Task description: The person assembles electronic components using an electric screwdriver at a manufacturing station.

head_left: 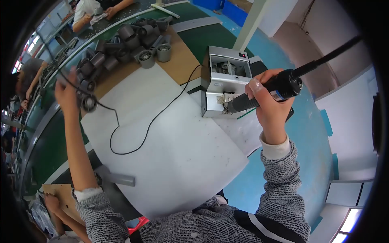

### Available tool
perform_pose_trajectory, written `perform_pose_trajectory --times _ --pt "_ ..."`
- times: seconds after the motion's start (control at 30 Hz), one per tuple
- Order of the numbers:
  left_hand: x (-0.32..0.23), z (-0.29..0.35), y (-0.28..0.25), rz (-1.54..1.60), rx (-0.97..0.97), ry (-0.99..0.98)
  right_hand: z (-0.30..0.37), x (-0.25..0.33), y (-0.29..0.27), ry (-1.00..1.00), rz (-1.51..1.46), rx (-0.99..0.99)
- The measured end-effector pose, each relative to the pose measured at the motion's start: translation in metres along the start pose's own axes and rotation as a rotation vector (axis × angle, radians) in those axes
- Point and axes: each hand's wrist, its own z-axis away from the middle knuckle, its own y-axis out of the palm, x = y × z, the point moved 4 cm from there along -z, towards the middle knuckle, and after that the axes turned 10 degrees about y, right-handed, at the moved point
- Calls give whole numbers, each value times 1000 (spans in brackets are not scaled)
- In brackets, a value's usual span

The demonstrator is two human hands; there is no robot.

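Person's clothing, head view: grey-and-white flecked knit sweater, coarse marled texture, covering both arms and the torso. Left sleeve [103, 214] pushed up toward the elbow, forearm bare below it, a white ribbed inner cuff [87, 193] showing at the sleeve edge. Right sleeve [281, 190] reaches the wrist, ending in a white ribbed inner cuff [275, 149]. Across the chest, a broad black panel [263, 227] crossed by a thin white stripe. Both hands bare: left hand [67, 91], right hand [269, 103], no gloves, rings or watch visible
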Motion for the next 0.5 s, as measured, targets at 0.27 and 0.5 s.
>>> perform_pose_trajectory --times 0.27,0.5 --pt "-182 187 -27 182 446 207 8 12 8 342 -302 96" --pt "-180 267 14 335 803 79 58 47 35 316 -823 234"
